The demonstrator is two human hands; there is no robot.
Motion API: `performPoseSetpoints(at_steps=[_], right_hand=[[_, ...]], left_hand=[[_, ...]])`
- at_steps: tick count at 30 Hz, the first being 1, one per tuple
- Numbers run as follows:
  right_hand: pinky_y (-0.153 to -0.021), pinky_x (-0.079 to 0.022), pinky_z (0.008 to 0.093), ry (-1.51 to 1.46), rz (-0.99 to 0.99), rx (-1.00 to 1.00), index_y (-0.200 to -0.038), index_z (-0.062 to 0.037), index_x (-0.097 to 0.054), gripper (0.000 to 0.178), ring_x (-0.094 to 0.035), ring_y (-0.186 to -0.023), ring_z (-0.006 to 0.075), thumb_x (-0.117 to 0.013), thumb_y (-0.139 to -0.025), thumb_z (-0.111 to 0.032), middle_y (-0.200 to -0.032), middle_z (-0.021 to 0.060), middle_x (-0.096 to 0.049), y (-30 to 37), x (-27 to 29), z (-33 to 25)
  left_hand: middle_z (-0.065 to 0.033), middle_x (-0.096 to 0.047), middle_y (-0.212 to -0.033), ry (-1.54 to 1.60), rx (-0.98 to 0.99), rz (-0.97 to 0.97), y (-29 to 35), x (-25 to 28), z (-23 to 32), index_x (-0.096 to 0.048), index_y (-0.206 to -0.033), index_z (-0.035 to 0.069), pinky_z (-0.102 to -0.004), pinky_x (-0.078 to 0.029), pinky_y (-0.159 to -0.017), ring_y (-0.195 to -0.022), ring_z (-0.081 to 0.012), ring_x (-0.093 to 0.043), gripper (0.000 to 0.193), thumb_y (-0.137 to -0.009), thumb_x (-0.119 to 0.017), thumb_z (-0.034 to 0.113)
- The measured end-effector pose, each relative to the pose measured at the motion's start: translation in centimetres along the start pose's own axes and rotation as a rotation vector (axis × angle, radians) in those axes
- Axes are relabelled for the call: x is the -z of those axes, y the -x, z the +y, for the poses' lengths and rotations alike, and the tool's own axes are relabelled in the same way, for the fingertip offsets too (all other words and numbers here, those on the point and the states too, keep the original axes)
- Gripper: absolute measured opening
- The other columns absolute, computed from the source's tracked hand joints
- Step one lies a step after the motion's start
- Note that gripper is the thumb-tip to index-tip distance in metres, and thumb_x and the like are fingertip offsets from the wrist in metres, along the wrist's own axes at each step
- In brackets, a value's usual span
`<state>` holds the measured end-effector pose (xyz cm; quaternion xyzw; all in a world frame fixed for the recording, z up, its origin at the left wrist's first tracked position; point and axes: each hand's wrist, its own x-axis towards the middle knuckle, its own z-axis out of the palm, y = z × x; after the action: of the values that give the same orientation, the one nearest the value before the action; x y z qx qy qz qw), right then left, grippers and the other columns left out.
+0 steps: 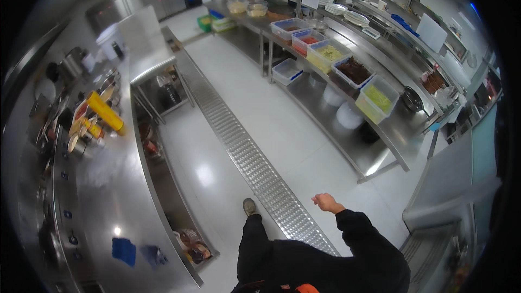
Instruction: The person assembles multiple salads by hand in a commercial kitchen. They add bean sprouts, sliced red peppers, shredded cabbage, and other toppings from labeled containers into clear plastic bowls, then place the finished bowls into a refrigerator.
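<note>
My right hand (326, 203), at the end of a black sleeve, hangs over the pale floor just right of the metal drain grate (247, 152). Its fingers look loosely curled together, and I see nothing in them. It touches no surface. My left hand is out of the picture. One of my shoes (249, 206) is planted on the floor left of the grate. To the far right of the floor, a steel table (399, 138) bears a row of clear tubs with food, among them a tub of green shreds (378, 97) and one of dark brown pieces (354, 71).
A long steel counter (108, 184) runs along the left with a blue cloth (124, 252), a tall yellow cylinder (105, 112) and pots. Below it is a shelf with bags. White buckets (348, 116) stand under the right table. Plates (356, 18) sit on the shelf above.
</note>
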<state>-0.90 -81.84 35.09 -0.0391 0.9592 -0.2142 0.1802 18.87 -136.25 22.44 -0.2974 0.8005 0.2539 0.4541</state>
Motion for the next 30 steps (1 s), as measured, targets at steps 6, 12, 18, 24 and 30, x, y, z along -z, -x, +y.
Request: performPoseSetpoints(at_steps=[6, 12, 18, 24, 30], right_hand=[[-0.086, -0.051, 0.0545, -0.125, -0.153, -0.306, -0.089, -0.0008, -0.072, 0.066, -0.064, -0.097, 0.0476, -0.037, -0.105, -0.055, -0.096, 0.025, -0.071, -10.3, 3.6, -2.1], [-0.088, -0.053, 0.0536, -0.046, -0.28, -0.539, -0.094, 0.0005, -0.072, 0.047, -0.066, -0.098, 0.0466, -0.047, -0.101, -0.039, -0.1, 0.026, -0.071, -16.7, -2.5, 2.9], [-0.082, -0.056, 0.0518, 0.069, -0.572, -0.297, -0.1, -0.011, -0.075, 0.025, -0.068, -0.096, 0.0423, -0.059, -0.087, -0.025, -0.1, 0.0213, -0.071, -31.6, -2.6, 9.0], [-0.073, -0.056, 0.0491, 0.216, -0.317, -0.201, -0.078, -0.0066, -0.071, 0.011, -0.068, -0.084, 0.037, -0.064, -0.077, -0.015, -0.085, 0.018, -0.071, -60.3, 11.2, 12.1], [-0.059, -0.055, 0.0335, -0.348, 0.168, -0.226, -0.091, -0.0042, -0.066, 0.02, -0.072, -0.075, 0.017, -0.058, -0.096, -0.022, -0.079, 0.0082, -0.07, -87.7, 32.0, 9.8]], left_hand=[[-0.0288, -0.065, -0.125, -0.505, -0.235, -0.021, -14.8, 21.2, 14.9, -0.066, -0.123, -0.002, -0.0499, -0.047, -0.104, -0.119, -0.0463, -0.061, 0.064, -0.097, -0.049, 0.054], [-0.0194, -0.071, -0.086, 0.217, -0.366, 0.529, -25.7, 48.3, 44.8, -0.067, -0.096, -0.004, -0.046, -0.054, -0.072, -0.08, -0.0335, -0.068, 0.048, -0.089, -0.068, 0.043], [-0.02, -0.069, -0.078, 0.183, -0.621, 0.597, -29.6, 58.2, 65.5, -0.068, -0.088, -0.003, -0.0455, -0.052, -0.076, -0.077, -0.0357, -0.067, 0.046, -0.089, -0.069, 0.044], [-0.0258, -0.072, -0.103, 0.103, -0.153, 0.203, -35.0, 53.5, 66.8, -0.072, -0.099, -0.004, -0.0479, -0.053, -0.093, -0.103, -0.0388, -0.069, 0.052, -0.084, -0.072, 0.046], [-0.0195, -0.074, -0.105, -0.164, -0.064, -0.048, -36.0, 52.8, 69.3, -0.075, -0.099, 0.006, -0.0463, -0.055, -0.086, -0.1, -0.0363, -0.07, 0.042, -0.085, -0.066, 0.044]])
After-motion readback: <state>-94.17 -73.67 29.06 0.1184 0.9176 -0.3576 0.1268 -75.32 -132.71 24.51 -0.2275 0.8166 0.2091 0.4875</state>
